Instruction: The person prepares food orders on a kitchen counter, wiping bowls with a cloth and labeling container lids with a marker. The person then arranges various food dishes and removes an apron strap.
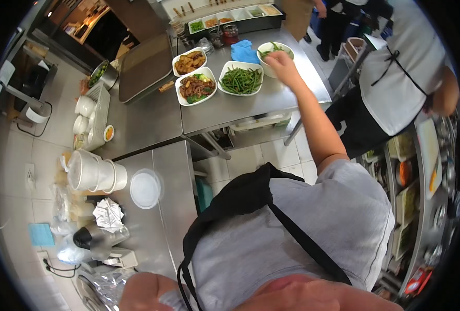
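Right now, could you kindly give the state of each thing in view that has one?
Round white bowl: uncovered, holding green leaves
Right hand: over that bowl
Square white bowl of green beans: uncovered, filled
White bowl of brown meat and greens: uncovered, filled
White bowl of golden-brown pieces: uncovered, filled
Thin blue material: crumpled
White plastic tubs: nested

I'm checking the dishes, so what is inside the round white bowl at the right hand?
The round white bowl has greens in it. The right hand covers part of the inside, and whatever lies beneath the top greens cannot be seen.
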The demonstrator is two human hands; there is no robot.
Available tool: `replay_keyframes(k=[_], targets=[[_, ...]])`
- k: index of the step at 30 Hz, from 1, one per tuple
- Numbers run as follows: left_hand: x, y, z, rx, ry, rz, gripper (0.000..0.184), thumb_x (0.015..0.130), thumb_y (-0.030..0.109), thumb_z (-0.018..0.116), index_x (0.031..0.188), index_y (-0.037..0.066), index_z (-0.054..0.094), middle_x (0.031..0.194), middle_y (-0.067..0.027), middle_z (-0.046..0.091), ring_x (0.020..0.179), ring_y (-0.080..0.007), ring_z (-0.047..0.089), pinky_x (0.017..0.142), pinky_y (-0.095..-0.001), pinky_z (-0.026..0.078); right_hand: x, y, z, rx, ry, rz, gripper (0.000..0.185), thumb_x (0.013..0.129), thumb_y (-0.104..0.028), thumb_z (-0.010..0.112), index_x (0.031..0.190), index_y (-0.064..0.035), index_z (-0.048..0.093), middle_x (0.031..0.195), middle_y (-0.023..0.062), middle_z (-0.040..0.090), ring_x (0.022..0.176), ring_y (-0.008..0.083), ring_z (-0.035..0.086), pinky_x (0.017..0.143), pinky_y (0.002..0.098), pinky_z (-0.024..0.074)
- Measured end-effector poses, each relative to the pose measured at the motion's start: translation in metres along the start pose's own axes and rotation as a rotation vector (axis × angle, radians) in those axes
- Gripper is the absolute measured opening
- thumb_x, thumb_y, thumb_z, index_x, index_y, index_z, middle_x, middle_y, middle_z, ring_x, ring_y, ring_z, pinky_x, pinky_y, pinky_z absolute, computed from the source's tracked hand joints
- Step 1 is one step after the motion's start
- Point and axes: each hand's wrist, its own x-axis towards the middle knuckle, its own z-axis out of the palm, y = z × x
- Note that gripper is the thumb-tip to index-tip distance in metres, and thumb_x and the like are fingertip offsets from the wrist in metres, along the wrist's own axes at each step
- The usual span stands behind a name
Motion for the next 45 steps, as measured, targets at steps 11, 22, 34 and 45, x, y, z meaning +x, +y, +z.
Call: replay_keyframes(k=[11, 22, 34, 45], targets=[[0.073, -0.277, 0.051, -0.449, 0.708, -0.779, 0.038, 0.078, 0.03, 0.054, 0.1, 0.001, 0.048, 0.086, -0.0081, 0.054, 0.081, -0.0144, 0.053, 0.07, -0.0272, 0.042, 0.085, 0.132, -0.038, -0.022, -0.143, 0.661, 0.02, 0.07, -0.014, 0.039, 0.07, 0.002, 0.052, 0.051, 0.0094, 0.051, 0.037, 0.016, 0.047, 0.031, 0.0282, 0.0349], [0.127, -0.382, 0.119, -0.778, 0.691, -1.005, 0.086, 0.066, 0.054, 0.059, 0.126, 0.005, 0.022, 0.121, -0.0126, 0.036, 0.106, -0.0231, 0.042, 0.083, -0.0353, 0.038, 0.089, 0.004, -0.015, 0.113, -0.652, 0.121, 0.03, 0.073, -0.01, 0.044, 0.1, 0.0012, 0.048, 0.065, 0.0076, 0.054, 0.048, 0.0131, 0.051, 0.043, 0.0263, 0.0431], [0.037, -0.329, 0.13, -0.887, 1.414, -0.89, 0.066, 0.065, 0.029, 0.062, 0.119, 0.003, 0.036, 0.118, -0.0085, 0.043, 0.11, -0.0233, 0.04, 0.092, -0.0405, 0.032, 0.2, 0.044, 0.064, -0.195, -0.742, -0.228, 0.04, 0.077, -0.039, 0.051, 0.102, -0.008, 0.054, 0.098, 0.011, 0.058, 0.084, 0.0238, 0.057, 0.072, 0.0317, 0.0444], [0.014, -0.243, 0.134, -0.402, 1.856, -0.895, 0.074, 0.064, 0.036, 0.06, 0.123, 0.005, 0.029, 0.118, -0.0117, 0.04, 0.102, -0.0287, 0.046, 0.074, -0.0443, 0.047, 0.372, 0.175, 0.063, -1.154, -0.313, 0.062, 0.029, 0.078, -0.019, 0.04, 0.099, -0.0094, 0.058, 0.107, 0.0121, 0.053, 0.099, 0.0299, 0.05, 0.079, 0.0384, 0.0415]])
